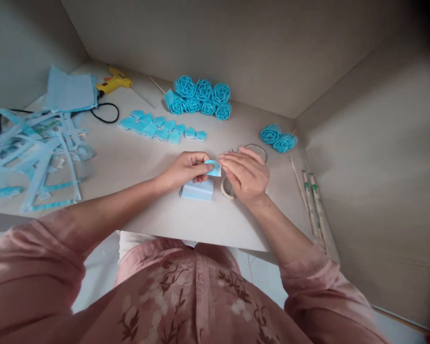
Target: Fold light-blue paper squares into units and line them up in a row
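Note:
My left hand (191, 167) pinches a small folded blue fabric piece (214, 168) between thumb and fingers, with its pale edge facing right. At that edge are the bent fingertips of my right hand (247, 174), drawn together against the piece; the hand's back hides part of the grip. Just below the left fingers lies a small stack of pale blue squares (198, 191). A cream ring-shaped object (228, 188) is partly covered by my right hand, and a thin round rim (261, 149) shows behind it.
Folded blue petals (154, 126) lie in rows, with blue fabric roses (204, 95) behind and two more roses (279, 138) at right. Fabric strips (46, 153), a sheet stack (71, 93) and a yellow glue gun (114, 81) sit left. Wrapped sticks (315, 205) line the right edge.

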Available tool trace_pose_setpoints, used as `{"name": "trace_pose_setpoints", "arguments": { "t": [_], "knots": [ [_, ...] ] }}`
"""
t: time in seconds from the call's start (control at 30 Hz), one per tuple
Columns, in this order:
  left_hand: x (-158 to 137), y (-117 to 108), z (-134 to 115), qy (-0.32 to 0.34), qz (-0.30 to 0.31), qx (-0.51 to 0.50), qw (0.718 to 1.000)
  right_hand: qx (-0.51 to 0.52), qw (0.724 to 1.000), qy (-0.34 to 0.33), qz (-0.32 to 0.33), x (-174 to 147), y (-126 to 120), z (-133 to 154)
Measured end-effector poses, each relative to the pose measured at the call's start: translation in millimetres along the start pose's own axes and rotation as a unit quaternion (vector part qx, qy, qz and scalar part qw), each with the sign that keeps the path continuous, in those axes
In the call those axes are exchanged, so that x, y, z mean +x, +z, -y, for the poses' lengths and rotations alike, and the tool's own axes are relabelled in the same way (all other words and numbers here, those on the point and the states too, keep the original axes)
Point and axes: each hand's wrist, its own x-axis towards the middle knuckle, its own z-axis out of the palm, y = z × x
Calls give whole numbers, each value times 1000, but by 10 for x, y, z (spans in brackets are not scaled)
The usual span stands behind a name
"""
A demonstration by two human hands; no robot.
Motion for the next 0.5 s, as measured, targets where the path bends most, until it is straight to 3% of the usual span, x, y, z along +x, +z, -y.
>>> {"name": "trace_pose_setpoints", "arguments": {
  "t": [0.23,0.4,0.5],
  "knots": [
    [3,-15,-1,13,0,-15,1000,23,999,-31,-27,-6,52,1],
    [20,-29,17,15,5,-44,999,1,1000,-12,-6,5,74,12],
    [27,-31,32,15,8,-62,998,-11,999,-41,-9,12,80,4]
  ]
}}
